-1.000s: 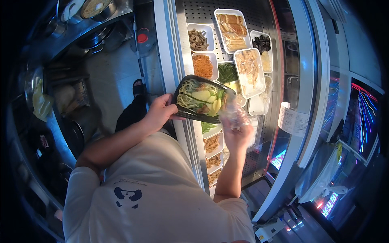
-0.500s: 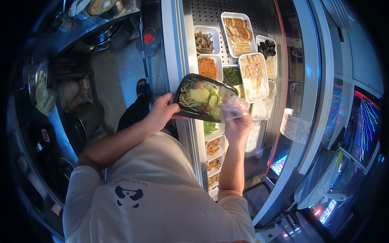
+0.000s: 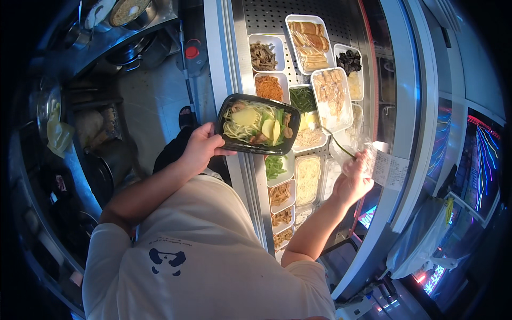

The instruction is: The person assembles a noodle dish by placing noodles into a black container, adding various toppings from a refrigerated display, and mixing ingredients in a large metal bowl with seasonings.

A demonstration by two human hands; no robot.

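The left hand (image 3: 200,146) gripped a black tray (image 3: 256,149) by its left end, thumb at the rim. The tray was above the inner edge of a cold case (image 3: 266,20), and in it lay noodles (image 3: 232,129), yellowish slices (image 3: 245,117) and some greens (image 3: 279,116).

The right hand (image 3: 352,178), its fingers wrapped in clear plastic (image 3: 350,143), pinched a thin green stalk (image 3: 342,147), well apart from the black tray and just beside a paper slip (image 3: 390,170).

In the case stood a dish of orange shreds (image 3: 268,88), a dish of golden rolls (image 3: 309,38), dark leafy strips (image 3: 302,99) and a box of pale strands (image 3: 308,180).
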